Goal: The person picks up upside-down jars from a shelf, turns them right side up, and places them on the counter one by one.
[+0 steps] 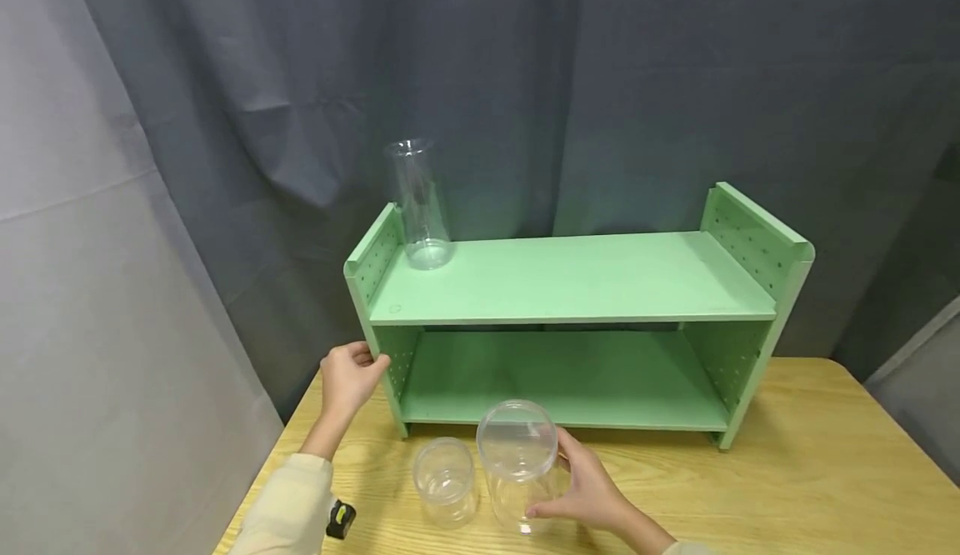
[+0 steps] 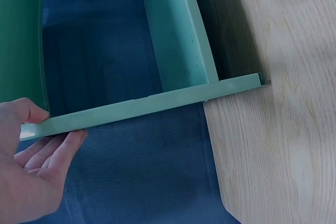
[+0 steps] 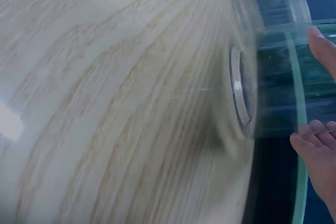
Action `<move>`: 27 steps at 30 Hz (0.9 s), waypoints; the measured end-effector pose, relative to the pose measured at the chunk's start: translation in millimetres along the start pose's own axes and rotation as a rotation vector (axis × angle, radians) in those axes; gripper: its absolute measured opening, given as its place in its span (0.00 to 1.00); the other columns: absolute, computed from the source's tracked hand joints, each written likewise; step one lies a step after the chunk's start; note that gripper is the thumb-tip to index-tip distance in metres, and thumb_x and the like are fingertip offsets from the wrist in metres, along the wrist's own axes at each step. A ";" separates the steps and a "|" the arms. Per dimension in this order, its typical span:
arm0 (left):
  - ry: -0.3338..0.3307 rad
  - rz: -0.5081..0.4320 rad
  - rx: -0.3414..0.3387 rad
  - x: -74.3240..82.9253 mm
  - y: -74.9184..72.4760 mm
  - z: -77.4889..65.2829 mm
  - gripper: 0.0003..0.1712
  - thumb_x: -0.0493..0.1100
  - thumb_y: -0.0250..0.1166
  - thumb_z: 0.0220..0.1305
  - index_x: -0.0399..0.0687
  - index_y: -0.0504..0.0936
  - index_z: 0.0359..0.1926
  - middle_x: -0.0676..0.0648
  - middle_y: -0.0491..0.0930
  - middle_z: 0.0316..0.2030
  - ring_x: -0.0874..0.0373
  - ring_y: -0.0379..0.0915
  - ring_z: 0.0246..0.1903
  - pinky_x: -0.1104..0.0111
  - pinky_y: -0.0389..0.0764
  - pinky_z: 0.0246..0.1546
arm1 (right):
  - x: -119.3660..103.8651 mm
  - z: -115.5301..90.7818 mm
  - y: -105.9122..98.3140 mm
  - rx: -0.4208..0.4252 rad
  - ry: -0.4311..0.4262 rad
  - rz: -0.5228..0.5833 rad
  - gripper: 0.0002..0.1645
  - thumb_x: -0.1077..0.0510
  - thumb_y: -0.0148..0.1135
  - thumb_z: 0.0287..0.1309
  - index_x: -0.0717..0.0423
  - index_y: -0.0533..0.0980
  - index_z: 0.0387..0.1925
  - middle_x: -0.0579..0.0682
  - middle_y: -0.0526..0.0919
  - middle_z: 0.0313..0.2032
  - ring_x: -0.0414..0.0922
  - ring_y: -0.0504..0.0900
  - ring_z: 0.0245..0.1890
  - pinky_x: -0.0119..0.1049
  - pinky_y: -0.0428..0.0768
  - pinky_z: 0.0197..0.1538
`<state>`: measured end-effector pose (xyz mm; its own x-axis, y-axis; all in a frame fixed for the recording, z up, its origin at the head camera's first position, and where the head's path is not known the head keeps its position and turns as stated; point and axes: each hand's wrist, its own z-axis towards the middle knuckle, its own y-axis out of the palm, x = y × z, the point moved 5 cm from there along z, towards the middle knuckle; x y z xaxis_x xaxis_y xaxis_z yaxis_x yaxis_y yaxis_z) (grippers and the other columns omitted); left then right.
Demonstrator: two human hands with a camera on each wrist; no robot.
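Head view: a two-board green shelf [image 1: 577, 280] stands at the back of a wooden table [image 1: 765, 497]. The left hand [image 1: 351, 380] pinches the front edge of its left side panel [image 2: 131, 109], thumb on the inner face and fingers on the outer, spaced only by the panel's thickness. This grip probably braces the shelf against shifting.

The right hand [image 1: 588, 480] grips the large jar [image 1: 517, 455] from the side. Thumb and fingers are spread to the jar's width, on opposite sides of the wall; a side hold presumably leaves the top and base unobstructed. The jar is in front of the shelf; whether its base touches the table cannot be told.

The small jar [image 1: 444, 480] is beside it, on the left, apparently within easy reach. The tall jar [image 1: 422, 197] stands on the upper board, near the left side panel, perhaps so placed to leave the board's length usable.
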<state>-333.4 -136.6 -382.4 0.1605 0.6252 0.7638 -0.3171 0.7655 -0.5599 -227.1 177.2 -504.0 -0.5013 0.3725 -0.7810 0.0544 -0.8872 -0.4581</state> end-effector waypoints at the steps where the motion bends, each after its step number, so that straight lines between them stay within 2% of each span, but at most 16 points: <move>1: -0.001 -0.001 -0.001 -0.5 0.0 -0.2 0.15 0.38 0.64 0.53 0.35 0.86 0.41 0.35 0.87 0.36 0.46 0.86 0.37 0.60 0.86 0.37 | 1.2 0.6 1.7 -0.008 0.002 0.007 0.60 0.52 0.84 0.26 0.56 0.64 0.65 0.55 0.78 0.57 0.37 0.77 0.56 0.45 0.81 0.56; 4: 0.003 0.003 -0.010 -1.4 1.7 0.2 0.14 0.39 0.64 0.53 0.37 0.87 0.40 0.36 0.87 0.36 0.47 0.86 0.37 0.59 0.86 0.38 | 4.2 0.5 3.0 -0.021 0.033 0.022 0.60 0.52 0.84 0.26 0.54 0.63 0.66 0.53 0.78 0.56 0.36 0.78 0.54 0.43 0.81 0.56; 8: 0.019 0.006 0.000 -0.9 1.4 1.2 0.13 0.39 0.64 0.53 0.38 0.87 0.39 0.38 0.88 0.34 0.47 0.86 0.36 0.58 0.85 0.39 | 5.5 -0.5 0.4 -0.030 0.057 0.018 0.60 0.51 0.84 0.25 0.54 0.64 0.65 0.52 0.78 0.56 0.36 0.77 0.54 0.45 0.81 0.57; 11: 0.015 -0.006 0.014 -1.3 -0.5 1.3 0.12 0.38 0.64 0.53 0.38 0.88 0.38 0.37 0.88 0.34 0.47 0.86 0.35 0.58 0.85 0.39 | 4.3 -0.4 -0.2 -0.042 0.021 0.020 0.61 0.51 0.83 0.27 0.57 0.62 0.66 0.56 0.77 0.57 0.37 0.77 0.55 0.49 0.80 0.56; 16: 0.008 -0.016 0.003 -1.1 -0.5 1.6 0.14 0.39 0.65 0.53 0.36 0.87 0.40 0.36 0.87 0.35 0.46 0.86 0.37 0.57 0.85 0.40 | 4.2 -1.4 -1.6 -0.033 0.001 0.028 0.61 0.53 0.83 0.27 0.58 0.62 0.66 0.58 0.76 0.57 0.32 0.75 0.56 0.50 0.81 0.55; 23: -0.012 -0.018 0.001 -1.7 -0.7 0.4 0.15 0.39 0.64 0.53 0.36 0.87 0.41 0.36 0.87 0.36 0.46 0.86 0.37 0.58 0.85 0.39 | 1.0 -4.7 -2.5 -0.038 0.001 0.016 0.62 0.52 0.83 0.28 0.61 0.61 0.67 0.61 0.75 0.59 0.31 0.73 0.57 0.41 0.80 0.59; 27: -0.014 -0.019 0.001 -1.6 -0.8 0.6 0.15 0.39 0.64 0.53 0.36 0.86 0.41 0.35 0.87 0.37 0.45 0.85 0.38 0.58 0.85 0.40 | 2.3 -5.5 -2.9 -0.060 0.030 0.014 0.63 0.50 0.82 0.29 0.61 0.59 0.68 0.60 0.74 0.59 0.30 0.72 0.59 0.38 0.77 0.61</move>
<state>-333.9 -138.4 -382.9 0.1535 0.6083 0.7787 -0.3146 0.7771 -0.5451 -223.6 182.1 -506.8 -0.4742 0.3687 -0.7995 0.1134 -0.8750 -0.4707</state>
